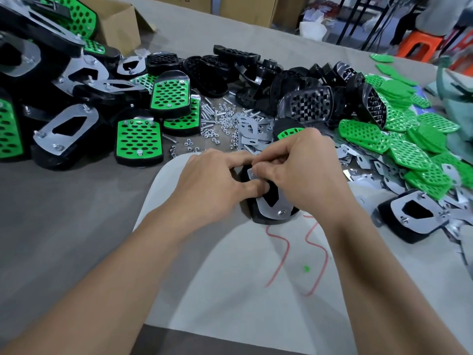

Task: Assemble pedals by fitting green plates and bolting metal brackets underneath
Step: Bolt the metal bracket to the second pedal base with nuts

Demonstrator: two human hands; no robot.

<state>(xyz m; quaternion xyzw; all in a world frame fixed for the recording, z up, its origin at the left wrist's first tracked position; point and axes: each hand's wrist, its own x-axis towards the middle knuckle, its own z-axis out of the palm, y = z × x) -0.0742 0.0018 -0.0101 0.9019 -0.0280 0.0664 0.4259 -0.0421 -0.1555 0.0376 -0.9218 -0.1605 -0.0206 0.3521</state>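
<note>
Gripping the upturned black pedal [267, 222], both hands [217, 185] [304, 170] pinch its shiny silver bracket [268, 208]

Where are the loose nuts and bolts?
Head view, centre: the nuts and bolts lie scattered between green-plated pedals on the left and a heap of metal brackets.

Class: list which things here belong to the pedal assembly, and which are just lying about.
In the job: left hand, right hand, black pedal, silver metal bracket, silver nuts and bolts, green perforated plates.
Lying about: brown cardboard box, orange plastic stool.

Green perforated plates [425, 160], black pedals [307, 103]
</note>
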